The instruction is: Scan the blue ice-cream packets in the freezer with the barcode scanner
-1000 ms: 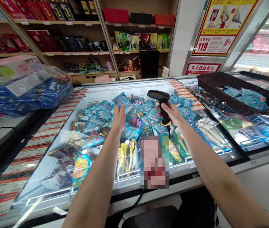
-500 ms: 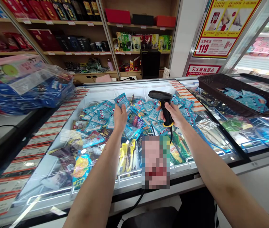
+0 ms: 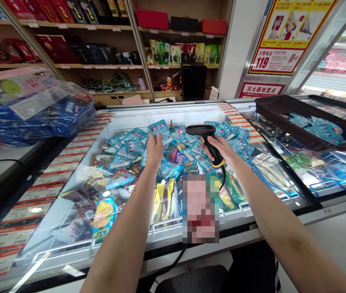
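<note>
My left hand (image 3: pixel 155 149) pinches a light-blue snack packet (image 3: pixel 161 129) by its lower edge, above the open chest freezer (image 3: pixel 124 119). My right hand (image 3: pixel 218 149) is wrapped round the handle of a black and yellow barcode scanner (image 3: pixel 202 130). The scanner's head points left, toward the packet, with a gap between them. Its cable hangs down from the grip. Below both hands lie many similar blue packets (image 3: pixel 119 160) in the freezer, among yellow-wrapped items (image 3: pixel 163 199) and other colourful packs. A pixelated patch hides part of the freezer's front.
A brown basket (image 3: pixel 310 134) holding blue packets stands at the right on the freezer top. Plastic-wrapped boxes (image 3: pixel 32 110) are at the left. Price labels (image 3: pixel 53 181) line the freezer's left glass. Shelves with goods (image 3: pixel 99 67) stand behind.
The scanner has shifted left and its head has tilted, coming nearer to the packet. The packet in my left hand has turned and shows more of its face.
</note>
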Tool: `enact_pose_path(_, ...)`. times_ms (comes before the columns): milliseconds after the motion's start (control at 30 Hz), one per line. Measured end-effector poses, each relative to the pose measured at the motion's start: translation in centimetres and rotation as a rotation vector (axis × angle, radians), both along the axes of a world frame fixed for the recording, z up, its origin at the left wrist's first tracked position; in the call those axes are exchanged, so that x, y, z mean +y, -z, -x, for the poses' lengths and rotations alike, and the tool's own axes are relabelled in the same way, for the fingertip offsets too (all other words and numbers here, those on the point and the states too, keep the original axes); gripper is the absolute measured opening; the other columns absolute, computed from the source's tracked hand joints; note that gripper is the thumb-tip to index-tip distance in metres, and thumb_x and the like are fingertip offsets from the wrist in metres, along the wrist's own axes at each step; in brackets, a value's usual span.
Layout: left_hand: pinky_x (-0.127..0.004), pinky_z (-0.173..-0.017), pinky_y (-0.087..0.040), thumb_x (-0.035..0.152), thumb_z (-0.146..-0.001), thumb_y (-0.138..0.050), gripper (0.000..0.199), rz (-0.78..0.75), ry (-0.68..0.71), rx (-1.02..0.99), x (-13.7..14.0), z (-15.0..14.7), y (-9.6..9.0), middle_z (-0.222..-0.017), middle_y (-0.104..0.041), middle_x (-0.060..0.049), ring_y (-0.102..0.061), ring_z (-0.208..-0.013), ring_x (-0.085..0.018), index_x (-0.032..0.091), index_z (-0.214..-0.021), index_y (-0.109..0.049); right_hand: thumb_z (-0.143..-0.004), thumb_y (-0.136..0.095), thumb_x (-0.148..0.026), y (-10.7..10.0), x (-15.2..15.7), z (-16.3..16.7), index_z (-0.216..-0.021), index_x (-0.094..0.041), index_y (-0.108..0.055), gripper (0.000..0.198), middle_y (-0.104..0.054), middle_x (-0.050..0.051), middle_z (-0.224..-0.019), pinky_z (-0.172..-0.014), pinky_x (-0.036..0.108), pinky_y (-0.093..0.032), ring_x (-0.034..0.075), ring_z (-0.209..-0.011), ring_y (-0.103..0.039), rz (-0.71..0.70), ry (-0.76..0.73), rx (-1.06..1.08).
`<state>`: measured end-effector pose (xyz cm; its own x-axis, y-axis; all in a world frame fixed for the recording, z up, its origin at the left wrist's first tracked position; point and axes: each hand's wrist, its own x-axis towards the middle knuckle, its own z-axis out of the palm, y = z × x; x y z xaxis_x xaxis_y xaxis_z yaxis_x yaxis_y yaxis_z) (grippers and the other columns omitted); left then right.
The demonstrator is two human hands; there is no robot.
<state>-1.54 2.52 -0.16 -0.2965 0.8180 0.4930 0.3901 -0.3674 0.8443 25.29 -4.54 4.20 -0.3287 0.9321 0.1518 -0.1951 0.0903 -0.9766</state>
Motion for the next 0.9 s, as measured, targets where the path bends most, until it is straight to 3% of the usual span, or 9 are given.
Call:
enact_pose_path(233, -0.036, -0.079, -0.042, 0.061, -0.088, -0.045, 0.04, 0.065, -0.084, 0.062, -0.35, -0.31, -0.41, -0.076, -0.047, -0.002, -0.05, -0.077, -0.02, 0.023, -0.079, -0.043, -0.08, -0.063, -0.06, -0.06, -0.09, -0.06, -0.083, -0.018, -0.056, 0.042, -0.066, 0.003, -0.071, -0.035, 0.021, -0.04, 0.008, -0.043, -0.05, -0.013, -0.018, -0.041)
enact_pose_path(433, -0.041, -0.091, -0.043, 0.059, -0.089, -0.045, 0.037, 0.047, -0.103, 0.082, -0.41, -0.54, -0.35, -0.079, -0.052, -0.004, -0.056, -0.09, -0.024, 0.023, -0.083, -0.047, -0.081, -0.06, -0.063, -0.02, -0.11, -0.16, -0.081, -0.019, -0.058, 0.044, -0.054, -0.002, -0.049, -0.036, 0.022, -0.04, 0.011, -0.04, -0.049, -0.004, -0.025, -0.102)
enact_pose_path(700, -0.043, -0.097, -0.043, 0.057, -0.092, -0.039, 0.042, 0.091, -0.086, 0.098, -0.64, -0.96, -0.64, -0.101, -0.061, -0.013, -0.057, -0.108, -0.028, 0.019, -0.102, -0.053, -0.083, -0.059, -0.061, -0.56, -0.32, -0.35, -0.082, -0.017, -0.061, 0.044, -0.058, 0.0, -0.05, -0.037, 0.021, -0.039, 0.009, -0.037, -0.047, -0.014, -0.08, -0.154)
enact_pose_path(900, -0.046, -0.096, -0.044, 0.048, -0.094, -0.038, 0.04, 0.107, -0.096, 0.108, -0.57, -1.0, -0.71, -0.104, -0.06, -0.016, -0.058, -0.107, -0.028, 0.014, -0.111, -0.05, -0.082, -0.062, -0.06, -0.24, -0.15, -0.2, -0.084, -0.018, -0.06, 0.042, -0.058, -0.001, -0.053, -0.037, 0.022, -0.041, 0.01, -0.04, -0.05, -0.019, -0.033, -0.117)
